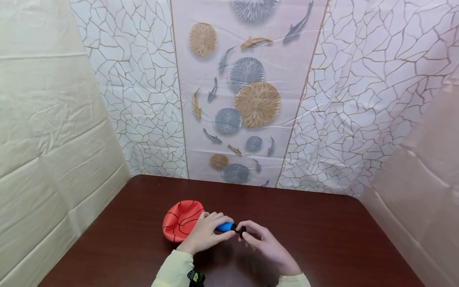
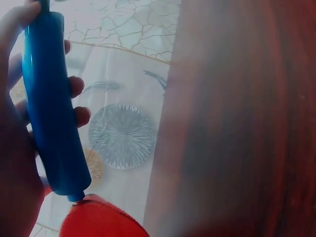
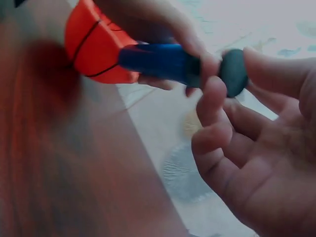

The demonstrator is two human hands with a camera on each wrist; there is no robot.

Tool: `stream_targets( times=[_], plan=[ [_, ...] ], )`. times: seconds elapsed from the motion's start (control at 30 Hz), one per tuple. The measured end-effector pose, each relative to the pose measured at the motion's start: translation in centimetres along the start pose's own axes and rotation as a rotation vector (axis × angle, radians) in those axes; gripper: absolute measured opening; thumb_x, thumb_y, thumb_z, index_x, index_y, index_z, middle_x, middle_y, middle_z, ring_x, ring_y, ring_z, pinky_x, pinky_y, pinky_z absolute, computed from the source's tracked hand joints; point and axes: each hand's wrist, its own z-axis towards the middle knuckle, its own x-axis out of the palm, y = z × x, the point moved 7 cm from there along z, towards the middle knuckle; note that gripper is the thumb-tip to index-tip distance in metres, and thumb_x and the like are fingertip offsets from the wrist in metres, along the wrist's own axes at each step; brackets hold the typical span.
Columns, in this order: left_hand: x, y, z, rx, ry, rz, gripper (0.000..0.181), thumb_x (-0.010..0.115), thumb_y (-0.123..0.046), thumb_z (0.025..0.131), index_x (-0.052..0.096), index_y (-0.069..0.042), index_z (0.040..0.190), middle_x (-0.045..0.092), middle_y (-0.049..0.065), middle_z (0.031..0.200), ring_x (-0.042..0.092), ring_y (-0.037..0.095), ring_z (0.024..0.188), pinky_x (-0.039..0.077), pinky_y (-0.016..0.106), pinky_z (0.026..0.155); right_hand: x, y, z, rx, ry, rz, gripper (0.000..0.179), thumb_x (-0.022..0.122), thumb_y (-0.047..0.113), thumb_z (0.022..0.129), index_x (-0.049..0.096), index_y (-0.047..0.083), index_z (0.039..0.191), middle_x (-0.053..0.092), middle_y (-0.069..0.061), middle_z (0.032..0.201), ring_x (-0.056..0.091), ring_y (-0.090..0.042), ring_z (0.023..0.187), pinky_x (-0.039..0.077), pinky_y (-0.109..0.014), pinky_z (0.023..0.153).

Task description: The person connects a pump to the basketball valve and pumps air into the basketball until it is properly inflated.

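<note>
A partly deflated red basketball (image 1: 183,220) with black lines, its side dented, is at the far end of a blue hand pump (image 2: 54,108). My left hand (image 1: 206,233) grips the pump's barrel, fingers wrapped round it. In the left wrist view the barrel's narrow tip meets the ball (image 2: 101,221); whether a needle sits inside cannot be made out. At the opposite end, my right hand (image 1: 265,243) pinches the round black pump handle (image 3: 233,73) between thumb and fingers. The handle stands close to the barrel, with a short gap.
A dark reddish-brown table (image 1: 322,227) lies beneath the hands. Patterned cloth (image 1: 233,99) with fish and round motifs hangs behind it, and plain pale cloth (image 1: 53,139) covers the sides. A black band (image 1: 196,277) is on the left sleeve.
</note>
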Motion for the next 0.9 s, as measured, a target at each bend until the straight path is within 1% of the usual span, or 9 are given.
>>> stream_targets(
  times=[0.1,0.27,0.33,0.43,0.5,0.6,0.7,0.8,0.9],
  plan=[
    [-0.5,0.4,-0.1,-0.004,-0.013,0.004,0.037,0.051,-0.059,0.092,0.062,-0.034,0.116,0.062,-0.013,0.108,0.053,0.007,0.101,0.035,0.043,0.092,-1.0,0.8,-0.6,0.014,-0.002,-0.015,0.03,0.047,0.023,0.103,0.054,0.001,0.122,0.063,-0.004,0.093,0.052,-0.005,0.07,0.045,-0.022,0.061],
    [-1.1,0.5,-0.1,-0.011,-0.05,0.004,0.036,0.05,-0.058,0.094,0.061,-0.034,0.118,0.061,-0.014,0.108,0.054,0.008,0.102,0.036,0.043,0.091,-3.3,2.7,-2.3,-0.061,-0.058,-0.005,0.027,0.044,0.019,0.104,0.057,-0.001,0.117,0.064,-0.003,0.087,0.052,-0.006,0.067,0.046,-0.024,0.061],
    [-1.1,0.4,-0.1,-0.014,-0.051,-0.006,0.036,0.047,-0.059,0.095,0.059,-0.036,0.121,0.061,-0.014,0.108,0.053,0.009,0.103,0.035,0.042,0.089,-4.1,3.2,-2.9,-0.095,-0.076,0.008,0.025,0.044,0.015,0.104,0.056,-0.003,0.116,0.064,-0.004,0.086,0.052,-0.005,0.066,0.047,-0.025,0.06],
    [-1.1,0.4,0.0,-0.021,-0.042,-0.01,0.038,0.043,-0.061,0.096,0.057,-0.039,0.124,0.06,-0.015,0.109,0.053,0.009,0.104,0.035,0.042,0.089,-4.8,3.7,-3.5,-0.113,-0.099,0.017,0.023,0.045,0.012,0.103,0.056,-0.003,0.116,0.064,-0.003,0.085,0.052,-0.004,0.066,0.046,-0.025,0.059],
    [-1.0,0.4,0.1,-0.019,-0.036,-0.006,0.041,0.041,-0.061,0.096,0.056,-0.037,0.126,0.06,-0.014,0.111,0.052,0.01,0.105,0.035,0.043,0.09,-5.0,3.9,-3.7,-0.132,-0.1,0.016,0.021,0.046,0.009,0.102,0.055,-0.003,0.116,0.063,-0.002,0.084,0.052,-0.003,0.066,0.046,-0.026,0.059],
    [-0.8,0.4,0.1,-0.009,-0.024,0.003,0.043,0.042,-0.06,0.096,0.056,-0.034,0.127,0.059,-0.013,0.112,0.052,0.01,0.105,0.035,0.044,0.092,-5.0,4.0,-3.6,-0.146,-0.11,0.018,0.02,0.048,0.006,0.1,0.054,0.002,0.118,0.063,0.003,0.083,0.051,-0.002,0.065,0.044,-0.024,0.056],
    [-0.7,0.3,0.0,0.001,-0.015,0.002,0.041,0.044,-0.057,0.096,0.056,-0.032,0.127,0.06,-0.011,0.112,0.052,0.01,0.105,0.035,0.045,0.093,-4.5,3.7,-3.2,-0.166,-0.105,0.064,0.023,0.049,0.004,0.099,0.051,0.011,0.121,0.061,0.007,0.08,0.049,-0.003,0.062,0.041,-0.023,0.054],
    [-0.4,0.2,0.0,0.003,0.001,-0.007,0.039,0.044,-0.056,0.096,0.055,-0.034,0.126,0.059,-0.011,0.111,0.051,0.011,0.105,0.035,0.044,0.092,-3.4,3.1,-2.2,-0.193,-0.061,0.117,0.027,0.046,0.004,0.1,0.046,0.02,0.123,0.056,0.007,0.077,0.046,-0.005,0.061,0.038,-0.025,0.053],
    [0.2,0.0,0.2,0.001,0.022,-0.025,0.039,0.044,-0.056,0.097,0.054,-0.034,0.127,0.059,-0.01,0.111,0.051,0.011,0.104,0.035,0.041,0.09,-2.1,2.0,-1.1,-0.17,-0.035,0.132,0.025,0.045,0.008,0.102,0.044,0.021,0.123,0.054,0.005,0.075,0.047,-0.006,0.062,0.038,-0.023,0.053]
  ],
)
